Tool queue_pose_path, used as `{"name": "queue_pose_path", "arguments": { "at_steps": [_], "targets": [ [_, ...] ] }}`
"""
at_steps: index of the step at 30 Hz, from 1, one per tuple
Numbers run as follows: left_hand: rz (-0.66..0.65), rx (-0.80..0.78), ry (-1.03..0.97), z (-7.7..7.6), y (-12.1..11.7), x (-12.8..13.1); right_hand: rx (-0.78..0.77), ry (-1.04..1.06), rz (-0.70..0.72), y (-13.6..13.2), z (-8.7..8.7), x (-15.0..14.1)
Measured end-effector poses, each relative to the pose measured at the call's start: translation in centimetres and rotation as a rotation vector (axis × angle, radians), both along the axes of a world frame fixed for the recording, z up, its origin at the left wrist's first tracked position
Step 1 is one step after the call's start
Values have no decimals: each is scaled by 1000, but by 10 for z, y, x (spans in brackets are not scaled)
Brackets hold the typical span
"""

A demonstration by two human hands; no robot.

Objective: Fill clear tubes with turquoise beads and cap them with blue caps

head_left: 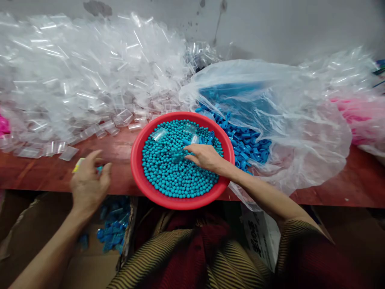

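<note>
A round red basin [136, 176] full of small turquoise beads [180, 182] stands at the table's front edge. My right hand [206, 157] reaches into it, thumb and fingers curled in a pinch over the beads. Blurred turquoise shows at its fingertips; what they grip cannot be made out. Clear plastic tubes [159, 134] and a blue plastic cap-like piece [211, 137] lie on the beads near it. Left of the basin, my left hand [88, 182] is over the table edge, blurred, thumb and fingers apart. A yellow patch is at its fingers, and a small turquoise spot shows between them.
Clear tubes [90, 80] are heaped along the back left. Right of the basin, blue plastic pieces [243, 146] spill from a clear bag [313, 152]; pink pieces [351, 116] lie farther right. Below the left hand, an open cardboard box [93, 265] holds blue filled items [112, 233].
</note>
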State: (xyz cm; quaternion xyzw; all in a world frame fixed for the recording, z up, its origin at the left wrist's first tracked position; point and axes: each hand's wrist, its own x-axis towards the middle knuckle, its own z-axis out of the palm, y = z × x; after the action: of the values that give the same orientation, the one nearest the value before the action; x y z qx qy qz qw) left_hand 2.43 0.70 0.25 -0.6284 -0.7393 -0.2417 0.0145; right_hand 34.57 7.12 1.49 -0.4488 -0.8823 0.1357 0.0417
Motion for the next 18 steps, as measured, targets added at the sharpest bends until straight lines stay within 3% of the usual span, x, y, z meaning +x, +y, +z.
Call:
{"name": "queue_pose_path", "arguments": {
  "at_steps": [3, 6, 10, 14, 16, 18],
  "targets": [
    [-268, 28, -73, 9, 4, 49, 31, -129, 95, -2, 1, -24],
    [-456, -55, -133, 6, 11, 86, 43, -137, 129, -6, -2, -34],
    [-557, -228, -185, -3, 19, 112, -35, 115, 92, -13, -8, -22],
    [-678, -424, -431, -5, 23, 127, -157, 473, -51, -24, -10, -11],
    [-686, -521, -574, -5, 24, 132, -196, 456, -79, -28, -8, -7],
    [-656, -597, -673, -7, 25, 136, -199, 267, -42, -28, -2, 0]
  ]
}}
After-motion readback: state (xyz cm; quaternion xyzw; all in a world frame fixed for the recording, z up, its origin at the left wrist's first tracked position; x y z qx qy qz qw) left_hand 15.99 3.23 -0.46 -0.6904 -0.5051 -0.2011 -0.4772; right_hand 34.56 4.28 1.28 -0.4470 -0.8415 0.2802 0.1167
